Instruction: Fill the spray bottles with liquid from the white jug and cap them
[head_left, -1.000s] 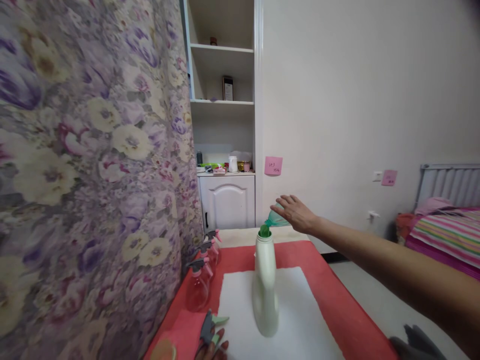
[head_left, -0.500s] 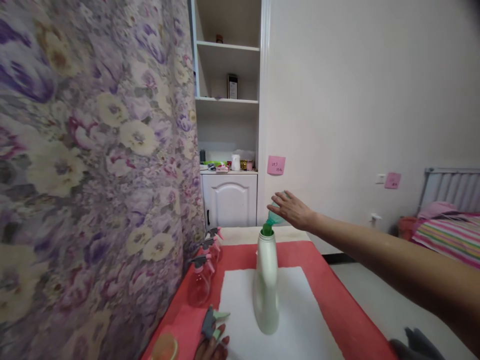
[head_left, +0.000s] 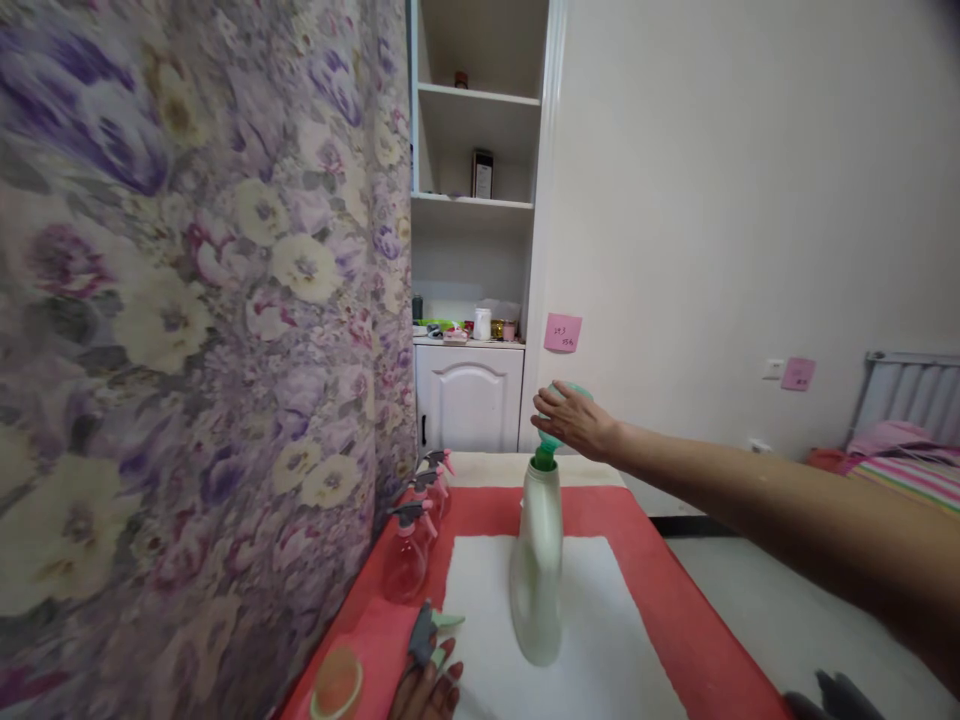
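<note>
Green bottle (head_left: 549, 440) is held neck down at the mouth of the pale jug (head_left: 538, 570) — the right grip (head_left: 571, 422) grasps it, the left grip (head_left: 426, 690) grasps a grey spray head (head_left: 423, 636).

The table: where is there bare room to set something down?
Right of the jug, the white sheet is bare, as is the red cloth between sheet and right edge. The left side is crowded: pink bottles, sprayer, left hand.
</note>
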